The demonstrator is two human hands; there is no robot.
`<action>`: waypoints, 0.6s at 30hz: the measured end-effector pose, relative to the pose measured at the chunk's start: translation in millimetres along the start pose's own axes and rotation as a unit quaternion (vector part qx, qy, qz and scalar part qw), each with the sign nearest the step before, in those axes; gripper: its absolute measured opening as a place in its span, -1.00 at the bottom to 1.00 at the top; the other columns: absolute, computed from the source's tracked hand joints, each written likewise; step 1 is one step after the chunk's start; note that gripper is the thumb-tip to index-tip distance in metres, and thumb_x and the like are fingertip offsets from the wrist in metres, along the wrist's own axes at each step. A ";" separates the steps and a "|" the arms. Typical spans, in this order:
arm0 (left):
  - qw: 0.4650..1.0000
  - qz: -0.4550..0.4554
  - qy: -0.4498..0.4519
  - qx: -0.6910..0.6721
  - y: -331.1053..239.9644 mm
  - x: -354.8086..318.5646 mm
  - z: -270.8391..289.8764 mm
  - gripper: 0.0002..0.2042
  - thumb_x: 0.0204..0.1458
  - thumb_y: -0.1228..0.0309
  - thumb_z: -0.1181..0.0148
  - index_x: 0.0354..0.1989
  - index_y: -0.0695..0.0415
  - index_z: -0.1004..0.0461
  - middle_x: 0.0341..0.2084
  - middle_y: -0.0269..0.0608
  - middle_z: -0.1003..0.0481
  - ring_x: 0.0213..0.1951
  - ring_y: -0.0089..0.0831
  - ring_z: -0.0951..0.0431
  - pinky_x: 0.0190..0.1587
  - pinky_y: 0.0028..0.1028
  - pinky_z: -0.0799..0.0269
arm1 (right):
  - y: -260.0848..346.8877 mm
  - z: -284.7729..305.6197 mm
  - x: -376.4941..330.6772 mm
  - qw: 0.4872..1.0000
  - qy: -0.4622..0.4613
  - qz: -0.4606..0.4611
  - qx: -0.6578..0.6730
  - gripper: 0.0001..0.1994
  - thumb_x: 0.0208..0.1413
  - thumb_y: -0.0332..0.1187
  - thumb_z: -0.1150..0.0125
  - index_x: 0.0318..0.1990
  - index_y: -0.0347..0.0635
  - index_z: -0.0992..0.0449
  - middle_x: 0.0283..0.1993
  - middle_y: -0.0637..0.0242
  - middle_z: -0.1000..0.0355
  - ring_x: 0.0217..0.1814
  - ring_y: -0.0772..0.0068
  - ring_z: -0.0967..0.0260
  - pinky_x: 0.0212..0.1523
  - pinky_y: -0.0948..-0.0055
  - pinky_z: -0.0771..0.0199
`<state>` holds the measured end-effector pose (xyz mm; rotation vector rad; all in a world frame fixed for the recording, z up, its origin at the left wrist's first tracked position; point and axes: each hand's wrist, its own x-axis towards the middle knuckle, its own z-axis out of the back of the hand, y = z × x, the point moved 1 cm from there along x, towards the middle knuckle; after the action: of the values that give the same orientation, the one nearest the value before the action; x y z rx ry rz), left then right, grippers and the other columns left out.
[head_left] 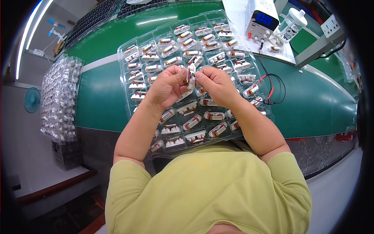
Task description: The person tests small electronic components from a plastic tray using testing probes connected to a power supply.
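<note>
Pinching a small silver cell with a red band [188, 76] between both sets of fingertips, the left hand [168, 86] and right hand [216, 84] hold it raised over the middle of the clear blister tray [126, 80], close enough to inspect or work its end. Neighbouring pockets hold like cells and white plastic parts [171, 128]. Red and black test leads [269, 87] trail off the tray's right edge toward a bench power supply [261, 20] on the far right of the green belt [101, 97]

Green-topped bench [105, 105], clear plastic tray [134, 84] of small white-and-red parts lying across it, black and red wires [272, 84] at its right, stacked trays [58, 101] at left edge
</note>
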<state>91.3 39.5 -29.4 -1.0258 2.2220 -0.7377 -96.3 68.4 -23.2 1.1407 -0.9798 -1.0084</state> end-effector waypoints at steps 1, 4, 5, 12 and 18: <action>1.000 -0.002 0.001 -0.001 0.8 0.1 -1.3 -0.85 0.15 0.38 -0.18 -0.36 0.14 -0.35 -0.33 -0.23 -0.51 -0.33 -0.45 -0.57 -0.27 -0.46 -0.62 | -0.1 0.3 -0.1 1.000 -0.002 0.010 -0.012 -0.74 0.22 -0.25 -0.07 -0.36 -0.28 -0.50 -0.58 0.31 -0.36 -0.52 0.53 -0.24 -0.44 0.42 -0.28; 1.000 -0.012 -0.005 0.006 2.9 1.0 0.0 -0.85 0.14 0.39 -0.19 -0.37 0.13 -0.35 -0.36 -0.25 -0.51 -0.36 -0.49 -0.56 -0.29 -0.49 -0.61 | 2.2 1.1 -0.2 0.999 0.012 -0.010 -0.043 -0.73 0.20 -0.23 -0.08 -0.38 -0.29 -0.50 -0.61 0.26 -0.35 -0.56 0.48 -0.25 -0.47 0.40 -0.28; 1.000 -0.018 -0.008 0.013 3.6 1.6 0.6 -0.85 0.13 0.41 -0.21 -0.37 0.13 -0.36 -0.38 -0.27 -0.51 -0.37 -0.52 -0.55 -0.31 -0.51 -0.59 | 1.7 1.8 0.1 0.999 0.013 -0.011 -0.043 -0.73 0.20 -0.23 -0.08 -0.38 -0.29 -0.50 -0.61 0.26 -0.35 -0.56 0.48 -0.25 -0.47 0.40 -0.28; 0.978 -0.075 -0.030 0.190 6.0 -3.6 -9.4 -0.85 0.09 0.46 -0.25 -0.35 0.16 -0.38 -0.41 -0.30 -0.50 -0.38 -0.55 -0.52 -0.31 -0.53 -0.53 | 10.3 7.8 -0.8 0.990 0.055 -0.022 -0.128 -0.70 0.18 -0.20 -0.11 -0.42 -0.30 -0.50 -0.60 0.19 -0.40 -0.58 0.39 -0.28 -0.49 0.35 -0.30; 0.903 -0.170 -0.107 0.379 -19.5 21.5 -5.9 -0.79 0.09 0.32 -0.27 -0.41 0.21 -0.47 -0.43 -0.28 -0.54 -0.46 -0.55 -0.52 -0.35 -0.56 -0.45 | -6.3 1.4 -1.1 0.994 0.003 -0.044 -0.097 -0.77 0.16 -0.27 -0.16 -0.38 -0.27 -0.53 -0.57 0.17 -0.43 -0.54 0.24 -0.38 -0.48 0.31 -0.33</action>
<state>85.0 13.0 -17.9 -1.0110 1.3642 -1.4183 -98.7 68.4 -29.3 1.0305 -0.8138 -1.1450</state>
